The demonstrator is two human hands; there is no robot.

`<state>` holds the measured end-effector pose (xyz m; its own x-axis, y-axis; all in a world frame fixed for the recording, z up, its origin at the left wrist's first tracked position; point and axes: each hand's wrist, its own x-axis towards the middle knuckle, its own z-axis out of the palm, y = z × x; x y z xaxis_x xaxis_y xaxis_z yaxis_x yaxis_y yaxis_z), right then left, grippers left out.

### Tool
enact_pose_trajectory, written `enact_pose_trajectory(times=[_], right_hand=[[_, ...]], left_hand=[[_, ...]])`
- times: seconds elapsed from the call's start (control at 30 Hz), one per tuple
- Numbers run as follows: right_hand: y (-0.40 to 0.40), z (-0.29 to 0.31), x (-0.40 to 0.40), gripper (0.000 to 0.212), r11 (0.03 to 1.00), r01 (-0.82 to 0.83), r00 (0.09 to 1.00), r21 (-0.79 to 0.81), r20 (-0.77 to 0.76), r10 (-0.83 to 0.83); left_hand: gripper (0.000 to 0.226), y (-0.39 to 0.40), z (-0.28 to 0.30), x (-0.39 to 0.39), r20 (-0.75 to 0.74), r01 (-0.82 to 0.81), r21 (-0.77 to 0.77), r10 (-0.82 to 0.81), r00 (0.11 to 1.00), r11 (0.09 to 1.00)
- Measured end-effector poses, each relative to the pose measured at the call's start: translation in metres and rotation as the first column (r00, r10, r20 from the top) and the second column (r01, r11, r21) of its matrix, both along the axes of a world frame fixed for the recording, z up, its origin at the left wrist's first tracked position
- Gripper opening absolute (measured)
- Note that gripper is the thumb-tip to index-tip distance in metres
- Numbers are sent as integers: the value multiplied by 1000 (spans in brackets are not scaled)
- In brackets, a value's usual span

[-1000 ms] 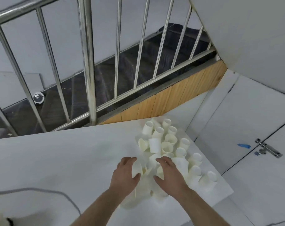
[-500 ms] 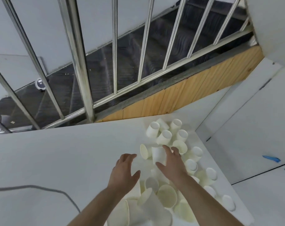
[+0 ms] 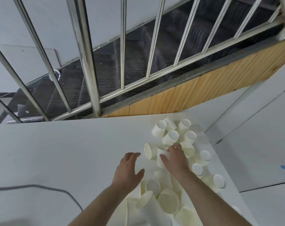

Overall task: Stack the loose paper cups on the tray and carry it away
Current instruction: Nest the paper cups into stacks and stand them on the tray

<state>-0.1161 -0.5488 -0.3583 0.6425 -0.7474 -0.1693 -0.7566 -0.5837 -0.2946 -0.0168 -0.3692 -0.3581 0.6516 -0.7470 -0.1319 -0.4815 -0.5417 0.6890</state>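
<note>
Several white paper cups lie and stand in a loose heap at the right end of the white table [image 3: 57, 157]. My right hand [image 3: 176, 160] is closed around one upside-down cup [image 3: 161, 158] in the middle of the heap. My left hand [image 3: 128, 170] hovers open just left of the heap, fingers spread, holding nothing. More cups [image 3: 167, 203] lie on their sides close to me, between my forearms. Upside-down cups [image 3: 171, 136] stand at the far end of the heap. I cannot make out a tray under the cups.
A steel stair railing [image 3: 89, 62] rises just behind the table's far edge, with dark stairs below it. A grey cable [image 3: 40, 188] runs across the table at the near left. White cabinet doors [image 3: 260, 144] stand to the right of the table's end.
My right hand has reached forward from the near cups to the middle of the heap and closed on an upside-down cup. My left hand lifted off the cups and opened. The view tilted closer.
</note>
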Motion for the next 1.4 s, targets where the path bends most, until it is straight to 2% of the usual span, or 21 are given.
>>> enact_pose_trajectory(times=[0.1, 0.27, 0.47, 0.57, 0.67, 0.93, 1.0, 1.23, 1.4], right_hand=[[1, 6, -6, 30, 998, -54, 993, 9, 101, 53], [14, 14, -17, 20, 962, -248, 950, 116, 226, 217], [36, 18, -20, 7, 888, -406, 880, 216, 356, 315], [40, 19, -19, 12, 865, -436, 868, 248, 372, 330], [40, 19, -18, 27, 861, -448, 864, 243, 367, 346], [26, 11, 8, 59, 907, -411, 904, 92, 169, 392], [21, 7, 15, 66, 900, -427, 904, 89, 64, 423], [11, -11, 53, 78, 882, -470, 845, 33, -272, 460], [6, -28, 66, 77, 844, -535, 788, -30, -377, 487]], left_hand=[[62, -8, 1, -1, -2, 9, 9, -9, 1000, 1000], [80, -15, 4, -3, -50, 30, 5, -30, 998, 1000], [84, -15, 9, -10, -97, 2, -118, -14, 995, 993], [81, -9, 3, -8, -126, -25, -107, 11, 992, 994], [81, -4, -2, -3, -103, -56, -89, 46, 994, 994], [76, 16, -5, 17, -36, -168, -32, 166, 985, 985], [75, 21, -6, 20, -33, -180, -30, 179, 983, 983], [76, 36, -12, 38, -36, -196, -17, 195, 980, 981], [77, 39, -18, 45, -47, -203, -14, 202, 978, 979]])
